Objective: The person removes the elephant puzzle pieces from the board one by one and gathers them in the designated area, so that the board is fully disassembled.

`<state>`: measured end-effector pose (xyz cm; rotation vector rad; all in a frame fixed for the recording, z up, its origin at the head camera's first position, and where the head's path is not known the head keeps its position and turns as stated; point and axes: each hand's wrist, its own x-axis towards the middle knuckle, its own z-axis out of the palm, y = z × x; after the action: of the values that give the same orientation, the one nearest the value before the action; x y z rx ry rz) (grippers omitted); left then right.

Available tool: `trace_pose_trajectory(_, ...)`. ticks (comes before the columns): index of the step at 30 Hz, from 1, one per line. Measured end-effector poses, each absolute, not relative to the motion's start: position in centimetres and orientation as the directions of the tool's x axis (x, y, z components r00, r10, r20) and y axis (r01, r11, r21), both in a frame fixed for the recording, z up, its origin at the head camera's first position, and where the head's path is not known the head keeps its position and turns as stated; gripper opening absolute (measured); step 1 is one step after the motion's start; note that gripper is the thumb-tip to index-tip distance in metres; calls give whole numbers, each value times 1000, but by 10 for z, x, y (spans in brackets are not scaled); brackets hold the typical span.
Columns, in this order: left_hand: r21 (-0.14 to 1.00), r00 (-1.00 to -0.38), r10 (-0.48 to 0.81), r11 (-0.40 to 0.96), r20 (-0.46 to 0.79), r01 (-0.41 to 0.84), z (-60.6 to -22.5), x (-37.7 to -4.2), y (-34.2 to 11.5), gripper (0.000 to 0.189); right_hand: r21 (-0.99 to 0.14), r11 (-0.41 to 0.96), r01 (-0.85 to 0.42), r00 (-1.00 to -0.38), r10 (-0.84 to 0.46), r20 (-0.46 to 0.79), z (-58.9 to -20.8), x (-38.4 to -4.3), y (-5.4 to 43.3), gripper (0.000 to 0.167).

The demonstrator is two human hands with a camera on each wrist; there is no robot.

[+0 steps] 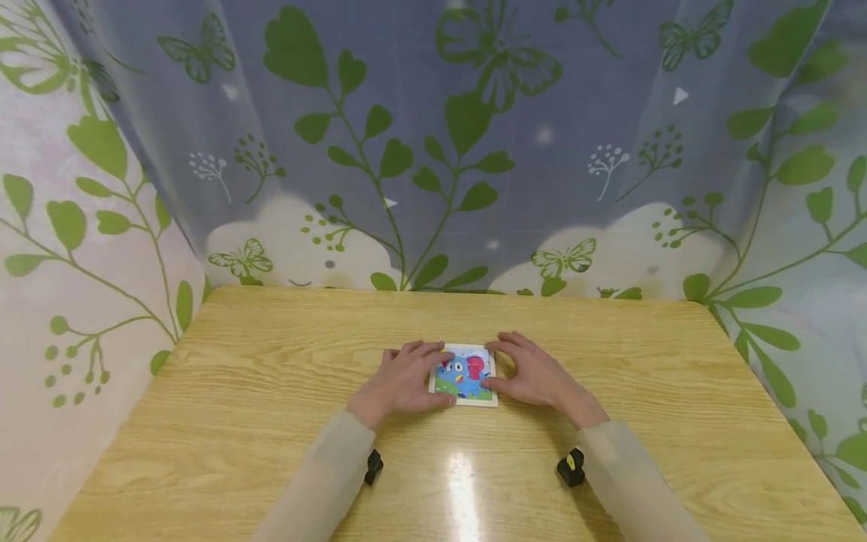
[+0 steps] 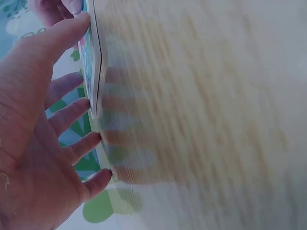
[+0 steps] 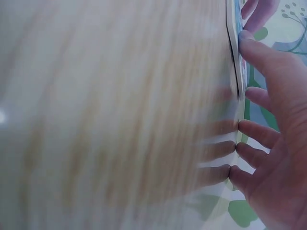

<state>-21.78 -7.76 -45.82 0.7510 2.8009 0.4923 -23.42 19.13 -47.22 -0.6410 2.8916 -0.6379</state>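
A small square picture board point(image 1: 467, 388) with a white frame lies flat on the table, showing a blue elephant on green ground. From the left, my left hand point(image 1: 404, 380) touches it, thumb at its near edge and fingertips over its left side. My right hand point(image 1: 538, 374) rests at the right side, thumb on the picture's right part and index finger by the far right corner. In the left wrist view the board's edge point(image 2: 95, 62) shows a dark line between two layers. The other fingers of both hands are spread, their tips on the table.
The wood-grain table point(image 1: 271, 444) reflects light near its front. Behind it and at both sides hangs a curtain point(image 1: 420, 135) printed with leaves and butterflies. A black wrist device point(image 1: 571, 467) is under the right sleeve, another point(image 1: 373, 467) by the left.
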Motion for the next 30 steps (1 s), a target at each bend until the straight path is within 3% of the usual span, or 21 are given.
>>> trace_pose_trajectory(11, 327, -860, 501, 833, -101, 447, -462, -216, -76, 72, -447, 799, -403, -891, -454, -9, -471, -239, 188, 65)
trace_pose_trajectory(19, 371, -860, 507, 812, -64, 451, -461, -217, -72, 66, -404, 811, -424, -894, -446, 42, -469, -243, 184, 60)
trace_pose_trajectory(30, 331, -846, 530, 810, -59, 484, -461, -221, -70, 61, -563, 755, -336, -911, -413, -10, -469, -252, 182, 45)
